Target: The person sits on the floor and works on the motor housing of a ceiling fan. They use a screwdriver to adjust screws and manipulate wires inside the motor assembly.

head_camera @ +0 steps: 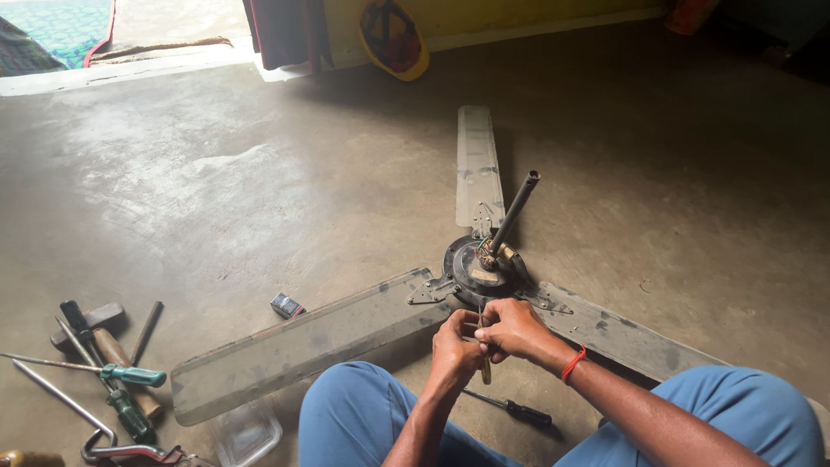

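Note:
A dusty three-bladed ceiling fan (346,333) lies on the concrete floor, its dark motor hub (480,268) and down rod (516,207) pointing up toward the back. My left hand (456,343) and my right hand (514,329) meet just in front of the hub, fingers pinched together on a thin wire and a small wooden-handled tool (486,367) that hangs below them. A red thread band circles my right wrist (573,364). My knees in blue trousers flank the hands.
Several tools lie at lower left: green-handled screwdrivers (130,376), a hammer (99,333), metal rods, pliers. A black-handled screwdriver (519,411) rests between my legs. A small dark box (287,305) sits by the left blade. A yellow helmet (393,39) leans on the far wall.

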